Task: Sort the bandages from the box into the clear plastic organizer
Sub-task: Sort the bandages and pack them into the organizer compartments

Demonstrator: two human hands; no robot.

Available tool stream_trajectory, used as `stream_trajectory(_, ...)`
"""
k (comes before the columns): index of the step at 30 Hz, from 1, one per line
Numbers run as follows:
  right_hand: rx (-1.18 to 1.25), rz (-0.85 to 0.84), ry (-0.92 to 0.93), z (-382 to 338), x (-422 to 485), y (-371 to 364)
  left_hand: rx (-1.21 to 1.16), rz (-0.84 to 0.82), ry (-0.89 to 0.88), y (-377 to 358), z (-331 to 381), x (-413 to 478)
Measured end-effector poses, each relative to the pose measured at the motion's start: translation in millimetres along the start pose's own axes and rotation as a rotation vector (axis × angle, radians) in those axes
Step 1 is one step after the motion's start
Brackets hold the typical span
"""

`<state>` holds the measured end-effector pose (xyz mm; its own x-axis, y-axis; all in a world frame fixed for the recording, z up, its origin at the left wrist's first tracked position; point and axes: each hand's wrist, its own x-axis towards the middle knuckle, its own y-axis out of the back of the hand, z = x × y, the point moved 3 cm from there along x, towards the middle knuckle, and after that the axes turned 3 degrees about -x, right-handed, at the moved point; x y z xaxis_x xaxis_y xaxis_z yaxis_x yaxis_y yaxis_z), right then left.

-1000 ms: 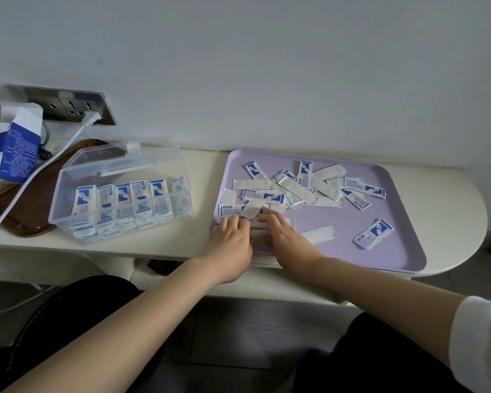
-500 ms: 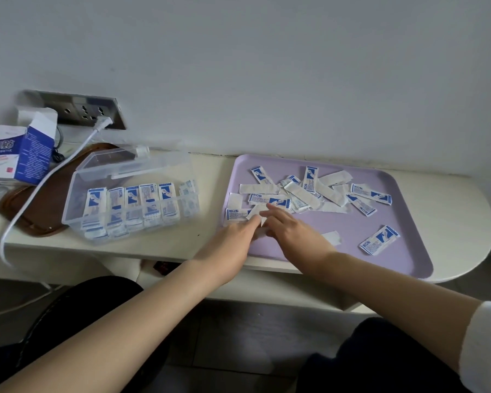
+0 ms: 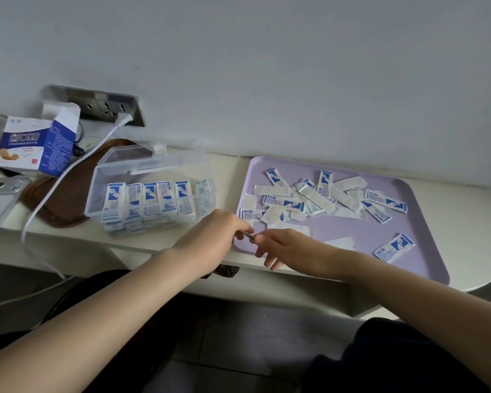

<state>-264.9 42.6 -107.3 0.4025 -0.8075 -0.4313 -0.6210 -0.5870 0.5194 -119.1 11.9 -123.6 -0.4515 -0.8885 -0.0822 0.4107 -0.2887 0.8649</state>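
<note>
Most of the bandages (image 3: 284,201) lie loose in a jumbled heap across the far half of the lilac tray (image 3: 360,228), some with the blue print up and some showing plain white backs; one more printed bandage (image 3: 394,247) lies apart near the tray's near right corner; at the tray's near left edge both hands meet over a thin strip (image 3: 250,236), too small and edge-on to name for certain, though it looks like a bandage; the left hand (image 3: 210,242) has its fingers curled in and pinches one end of the strip; the right hand (image 3: 289,248) pinches the other end between thumb and forefinger, its other fingers hanging loose past the shelf edge; to the left of the tray, just beside it, stands the clear plastic organizer (image 3: 95,205) with its lid (image 3: 142,160) tipped open at the back; a row of its compartments holds sorted bandages (image 3: 165,199) packed upright, and the leftmost one looks empty; the organizer's far left corner overlaps a brown tray (image 3: 60,199); behind that tray the bandage box (image 3: 37,148) lies with its flap open; a white cable (image 3: 68,171) runs from the wall socket (image 3: 108,107) down across the brown tray and over the edge of the pale shelf (image 3: 465,222); a phone (image 3: 0,199) lies at the far left.
</note>
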Motion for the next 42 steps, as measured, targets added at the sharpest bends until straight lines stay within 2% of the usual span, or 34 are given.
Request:
stream_trajectory(3, 0.317, -0.007, -0.089, -2, 1, -1, 0.044, -0.014, -0.046, 1, -4, -4)
stream_trajectory(7, 0.525, -0.077, -0.116, -5, 5, -3, 0.033, 0.024, -0.209, 15, 6, -21)
stream_trajectory(10, 0.683, -0.172, -0.117, -12, 7, -5, 0.118, 0.072, -0.216, 25, 11, -27)
stream_trajectory(13, 0.732, -0.202, -0.095, -18, 11, -7, 0.228, 0.093, -0.203, 35, 13, -37)
stream_trajectory(17, 0.681, -0.198, -0.053, -27, 13, -15, 0.365, 0.087, -0.231, 41, 14, -49)
stream_trajectory(22, 0.410, -0.046, -0.008, -36, 20, -24, 0.395, 0.184, -0.396, 39, -14, -56)
stream_trajectory(26, 0.245, 0.026, -0.018, -42, 29, -27, 0.438, 0.278, -0.405, 51, -35, -65)
stream_trajectory(31, 0.224, 0.233, -0.040, -63, 47, -17, 0.387, 0.445, -0.191, 83, -80, -72)
stream_trajectory(35, 0.196, 0.440, -0.003, -87, 77, -1, 0.323, 0.414, 0.024, 97, -114, -80)
stream_trajectory(39, -0.044, 0.556, -0.046, -101, 114, 12, 0.303, 0.383, 0.116, 93, -121, -76)
stream_trajectory(42, -0.288, 0.559, -0.148, -113, 134, 16, 0.345, 0.386, 0.136, 91, -123, -72)
